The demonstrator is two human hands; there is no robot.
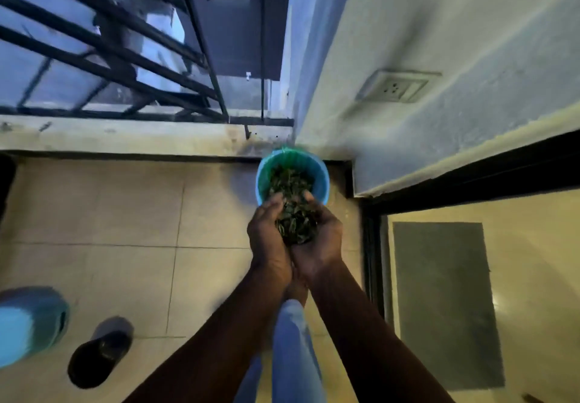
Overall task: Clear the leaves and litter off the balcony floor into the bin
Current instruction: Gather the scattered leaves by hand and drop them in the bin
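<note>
1. Leaves [295,220]: dark, crumpled clump, cupped between both hands just above the bin's near rim; more leaves lie inside the bin.
2. Floor [110,230]: pale square tiles with thin grout lines, open and bare to the left of the arms.
3. Wall [455,42]: rough plaster, right side, carrying a socket [394,89]; it meets the ledge at the corner behind the bin.
4. Ledge [125,136]: stained concrete strip along the floor's far edge, with dark railing [110,51] bars above.
5. Doorway [376,261]: black frame at right, a grey mat [445,302] beyond it.
6. Bin [320,176]: round blue plastic, ribbed inside, tucked into the corner.
7. Shoe [100,352]: black, lower left, beside a blurred blue object [28,324].
8. Left hand [268,236], right hand [320,239]: pressed together, palms up, closed around the clump.
</note>
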